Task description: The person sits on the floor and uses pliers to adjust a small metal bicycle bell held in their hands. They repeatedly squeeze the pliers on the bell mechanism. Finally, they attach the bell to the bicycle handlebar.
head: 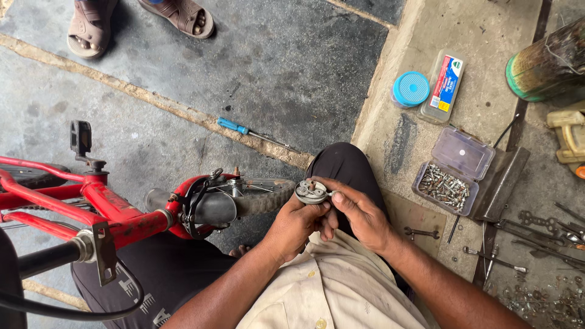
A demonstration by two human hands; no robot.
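Both hands are pinched on a small round metal part (311, 192), left hand (297, 222) cupping it from under, right hand (359, 213) gripping its edge. Red bike (116, 213) sits just left, screw box (448, 183) right, blue screwdriver (241, 129) further out.

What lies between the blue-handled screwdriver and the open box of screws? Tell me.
In the head view, the person's dark-trousered knee sits between the blue-handled screwdriver and the open box of screws, along with the raised concrete step's edge; no tools lie there.
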